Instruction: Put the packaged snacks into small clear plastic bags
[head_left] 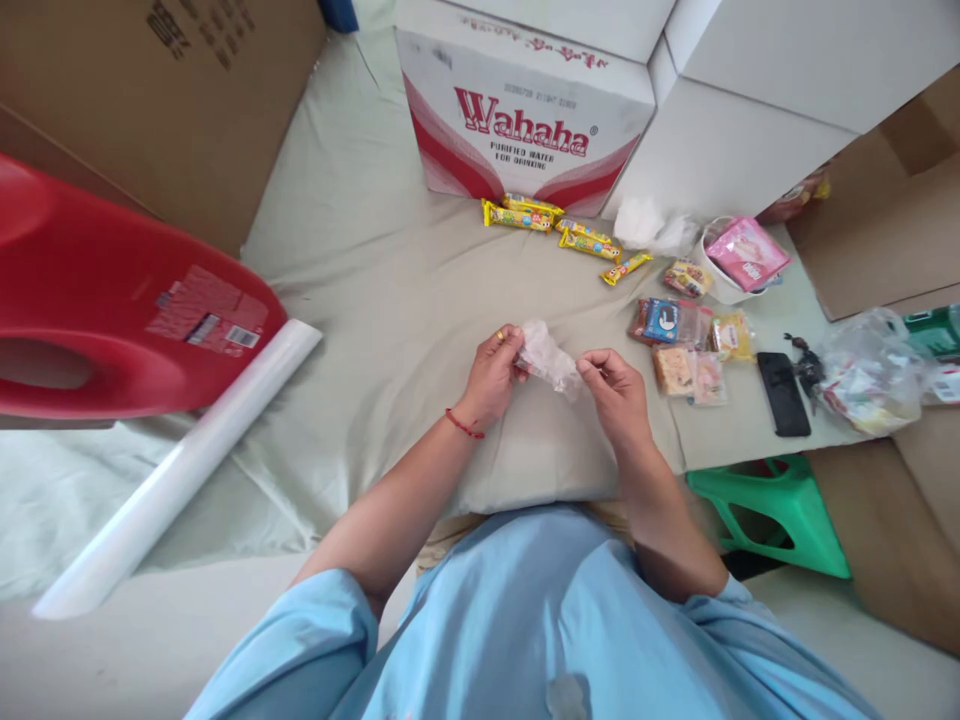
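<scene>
A crumpled, translucent plastic bag [549, 358] is stretched between my two hands above the pale green cloth [375, 300]. My left hand [495, 375], with a ring and a red string bracelet, pinches the bag's left end. At its right end, my right hand [615, 390] grips the edge between thumb and fingers. Beyond my hands, several yellow snack packets [521, 216] lie before the Wahaha carton [525, 125]. Right of my right hand are a blue packet [662, 320] and a bread-like packet [673, 371].
A red container [135, 300] and a white roll [180, 470] lie at the left. Rightward are a white tub [726, 285] with a pink packet, a black phone [783, 394], a full plastic bag [870, 370] and a green stool [780, 510]. Cardboard boxes [172, 100] stand behind.
</scene>
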